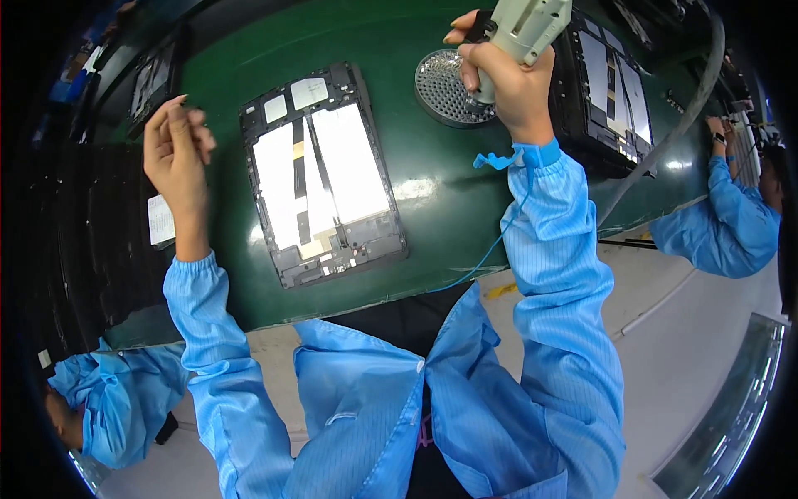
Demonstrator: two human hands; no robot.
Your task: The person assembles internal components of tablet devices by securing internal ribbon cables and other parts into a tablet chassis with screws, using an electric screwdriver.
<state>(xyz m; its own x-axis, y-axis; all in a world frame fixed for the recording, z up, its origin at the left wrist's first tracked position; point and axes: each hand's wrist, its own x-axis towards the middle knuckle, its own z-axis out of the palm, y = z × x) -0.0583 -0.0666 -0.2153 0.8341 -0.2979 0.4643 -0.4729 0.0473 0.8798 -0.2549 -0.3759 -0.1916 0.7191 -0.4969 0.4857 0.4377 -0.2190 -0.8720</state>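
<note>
At two o'clock from the opened tablet [356, 170], the right hand [511, 83] is wrapped firmly round a pale powered screwdriver [529, 29], to judge by its shape, the tool's bulk rising at one o'clock of the fist. Its lower end is over a round dimpled tray [437, 87]; whether they touch I cannot tell. It is probably held there because the tray stores small screws, though no single one can be made out. A blue wrist strap [542, 155] circles that wrist, likely to guard electronics against static. At the tablet's nine o'clock, the left hand [176, 150] is raised, fingers loosely bent and seemingly empty, with a white label [160, 220] at its six o'clock. The tablet lies flat on the green table [453, 220], bright battery panels upward, presumably so its inside can be reached from above. From the right grip it sits at eight o'clock, from the left at three, touched by neither. Similar devices [611, 96] are piled at the right hand's three o'clock, just beside
</note>
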